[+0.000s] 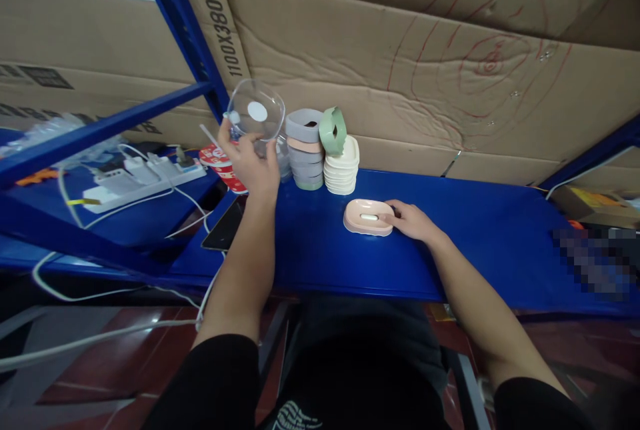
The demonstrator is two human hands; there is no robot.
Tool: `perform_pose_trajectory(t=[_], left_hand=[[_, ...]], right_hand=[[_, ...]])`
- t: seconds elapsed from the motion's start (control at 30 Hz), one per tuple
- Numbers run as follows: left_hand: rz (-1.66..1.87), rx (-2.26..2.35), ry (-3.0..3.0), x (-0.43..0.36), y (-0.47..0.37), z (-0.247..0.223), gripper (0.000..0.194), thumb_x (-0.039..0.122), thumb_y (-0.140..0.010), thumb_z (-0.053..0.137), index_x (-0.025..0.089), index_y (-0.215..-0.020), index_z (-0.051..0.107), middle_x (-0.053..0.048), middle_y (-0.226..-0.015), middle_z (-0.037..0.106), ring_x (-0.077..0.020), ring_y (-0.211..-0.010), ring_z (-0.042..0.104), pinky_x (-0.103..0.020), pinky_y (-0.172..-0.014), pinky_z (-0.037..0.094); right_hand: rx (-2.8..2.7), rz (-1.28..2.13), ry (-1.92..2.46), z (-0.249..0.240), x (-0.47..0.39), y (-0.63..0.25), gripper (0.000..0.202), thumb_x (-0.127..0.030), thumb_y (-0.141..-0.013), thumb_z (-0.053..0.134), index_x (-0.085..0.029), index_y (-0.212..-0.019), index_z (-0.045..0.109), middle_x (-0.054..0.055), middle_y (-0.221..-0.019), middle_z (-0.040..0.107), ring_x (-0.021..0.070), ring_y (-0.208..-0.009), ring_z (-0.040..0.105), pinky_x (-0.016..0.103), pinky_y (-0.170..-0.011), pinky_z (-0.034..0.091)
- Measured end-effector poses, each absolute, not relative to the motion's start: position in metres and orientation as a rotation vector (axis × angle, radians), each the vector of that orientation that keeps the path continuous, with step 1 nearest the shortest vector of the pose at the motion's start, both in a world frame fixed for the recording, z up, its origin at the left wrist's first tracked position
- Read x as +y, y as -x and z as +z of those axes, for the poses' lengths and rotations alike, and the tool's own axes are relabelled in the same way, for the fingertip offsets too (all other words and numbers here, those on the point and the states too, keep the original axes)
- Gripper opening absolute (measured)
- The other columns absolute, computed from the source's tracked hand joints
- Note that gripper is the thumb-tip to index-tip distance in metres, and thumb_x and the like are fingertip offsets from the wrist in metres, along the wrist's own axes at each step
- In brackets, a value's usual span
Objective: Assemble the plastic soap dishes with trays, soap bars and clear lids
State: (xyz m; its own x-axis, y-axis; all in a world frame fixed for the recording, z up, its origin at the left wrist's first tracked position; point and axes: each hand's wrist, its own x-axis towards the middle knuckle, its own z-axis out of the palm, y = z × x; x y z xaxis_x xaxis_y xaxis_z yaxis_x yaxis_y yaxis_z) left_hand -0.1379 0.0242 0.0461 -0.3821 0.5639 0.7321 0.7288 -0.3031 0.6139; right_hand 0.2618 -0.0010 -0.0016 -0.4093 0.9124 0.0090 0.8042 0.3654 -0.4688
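Note:
My left hand [253, 160] is raised at the left and grips a clear plastic lid-like piece [270, 100] with a white round spot. On the blue table, my right hand [407, 219] holds the right end of a pink oval dish [357, 218] with a slot in its middle. Behind them stands a stack of grey, pink and green rings [306, 160]. Beside it is a stack of cream trays [341, 173], with a green ring [333, 130] tilted on top. More clear pieces [284, 158] are partly hidden behind my left hand.
A red and white cup [225, 167] and a dark tablet [225, 225] lie left of the stacks. A power strip [145, 180] with cables is farther left. Blue shelf posts and cardboard [425, 110] stand behind the table [320, 263].

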Motion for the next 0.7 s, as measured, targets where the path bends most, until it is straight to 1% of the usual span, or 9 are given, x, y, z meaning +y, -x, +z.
perform_pose_trajectory(t=[0.1,0.17,0.27,0.33,0.43,0.53,0.6,0.67,0.7], left_hand=[[-1.924,-1.691,1.413,0.023,0.13,0.047,0.033,0.048,-0.101,0.061,0.022,-0.121,0.06,-0.02,-0.169,0.035,-0.032,-0.122,0.066,-0.05,-0.1,0.057],[-1.96,-1.632,1.436,0.023,0.123,0.047,0.035,0.052,-0.1,0.063,0.023,-0.119,0.059,-0.02,-0.17,0.035,-0.0321,-0.121,0.067,-0.05,-0.098,0.058],[-1.922,-1.557,1.564,0.02,0.106,0.044,0.042,0.064,-0.097,0.063,0.025,-0.112,0.059,-0.019,-0.165,0.045,-0.0267,-0.101,0.071,-0.048,-0.089,0.059],[-1.85,-1.444,1.729,0.014,0.09,0.041,0.052,0.076,-0.096,0.057,0.025,-0.106,0.059,-0.018,-0.157,0.055,-0.0215,-0.084,0.07,-0.044,-0.082,0.059],[-1.728,-1.229,2.064,0.002,0.066,0.038,0.063,0.085,-0.098,0.042,0.025,-0.103,0.06,-0.018,-0.146,0.066,-0.0181,-0.076,0.068,-0.039,-0.076,0.058],[-1.56,-1.207,2.367,-0.009,0.049,0.036,0.067,0.085,-0.102,0.031,0.024,-0.106,0.059,-0.015,-0.132,0.075,-0.0174,-0.076,0.07,-0.034,-0.076,0.056],[-1.459,-1.205,2.53,-0.013,0.042,0.036,0.067,0.082,-0.104,0.028,0.024,-0.108,0.059,-0.013,-0.121,0.079,-0.0173,-0.074,0.07,-0.032,-0.073,0.054],[-1.36,-1.205,2.66,-0.015,0.039,0.035,0.065,0.079,-0.106,0.026,0.023,-0.109,0.06,-0.01,-0.111,0.08,-0.0179,-0.073,0.071,-0.031,-0.07,0.051],[-1.31,-1.22,2.71,-0.016,0.037,0.035,0.063,0.076,-0.107,0.026,0.023,-0.108,0.06,-0.009,-0.105,0.081,-0.0185,-0.073,0.071,-0.031,-0.068,0.049]], right_hand=[[-2.352,0.569,1.543,-0.002,-0.001,-0.262,0.056,-0.066,-0.102,0.056,-0.025,-0.138,0.069,0.008,-0.117,0.082,0.0284,-0.099,0.077,0.035,-0.079,0.053],[-2.305,0.517,1.578,-0.003,0.0,-0.263,0.059,-0.067,-0.102,0.055,-0.024,-0.14,0.068,0.009,-0.109,0.082,0.0287,-0.096,0.076,0.036,-0.079,0.053],[-2.158,0.406,1.578,-0.004,0.002,-0.265,0.058,-0.063,-0.103,0.055,-0.022,-0.142,0.066,0.008,-0.098,0.08,0.028,-0.091,0.075,0.037,-0.079,0.054],[-2.042,0.366,1.508,-0.003,0.002,-0.265,0.06,-0.061,-0.101,0.057,-0.021,-0.147,0.061,0.008,-0.099,0.079,0.0256,-0.084,0.073,0.037,-0.079,0.055],[-1.912,0.341,1.387,0.001,-0.002,-0.264,0.075,-0.061,-0.097,0.062,-0.021,-0.158,0.048,0.01,-0.11,0.077,0.0222,-0.074,0.068,0.039,-0.076,0.057],[-1.841,0.333,1.341,0.005,-0.008,-0.261,0.092,-0.062,-0.092,0.067,-0.024,-0.168,0.033,0.014,-0.13,0.073,0.0236,-0.079,0.068,0.042,-0.077,0.06],[-1.824,0.352,1.313,0.008,-0.011,-0.26,0.102,-0.063,-0.089,0.07,-0.025,-0.172,0.024,0.018,-0.143,0.067,0.0259,-0.085,0.071,0.044,-0.079,0.062],[-1.852,0.368,1.272,0.009,-0.015,-0.26,0.11,-0.067,-0.086,0.074,-0.024,-0.173,0.023,0.02,-0.151,0.062,0.029,-0.094,0.073,0.045,-0.082,0.063],[-1.882,0.368,1.251,0.01,-0.016,-0.26,0.108,-0.07,-0.085,0.073,-0.024,-0.171,0.029,0.019,-0.151,0.063,0.0307,-0.101,0.074,0.045,-0.086,0.063]])
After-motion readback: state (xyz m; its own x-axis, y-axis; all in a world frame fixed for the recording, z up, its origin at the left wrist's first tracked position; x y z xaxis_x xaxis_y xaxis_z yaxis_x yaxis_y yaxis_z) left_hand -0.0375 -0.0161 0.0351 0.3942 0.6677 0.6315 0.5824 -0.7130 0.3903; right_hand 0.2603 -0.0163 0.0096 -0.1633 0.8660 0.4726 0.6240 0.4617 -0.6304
